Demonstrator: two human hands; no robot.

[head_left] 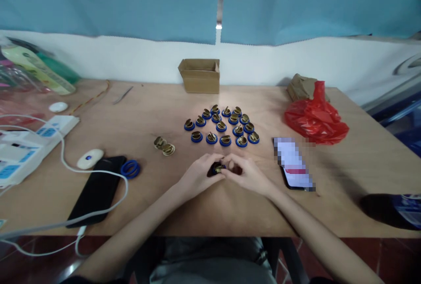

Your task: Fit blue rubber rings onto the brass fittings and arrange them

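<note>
Close to the table's front edge, my left hand [201,173] and my right hand [246,173] meet around one small gold metal piece with a blue ring [218,168]. The fingers of both hands are closed on it and partly hide it. Beyond them stand several gold pieces seated in blue rings [225,140], set out in loose rows. To the left lie a few gold metal pieces [168,149] without blue rings. Farther left, a pair of loose blue rings [130,168] rests beside a dark phone.
An open cardboard box [201,78] stands by the wall. On the right are a red plastic bag [316,119], a lit phone [294,163] and a dark bottle [391,211]. A power strip [36,148], white cables and a black phone [97,192] occupy the left.
</note>
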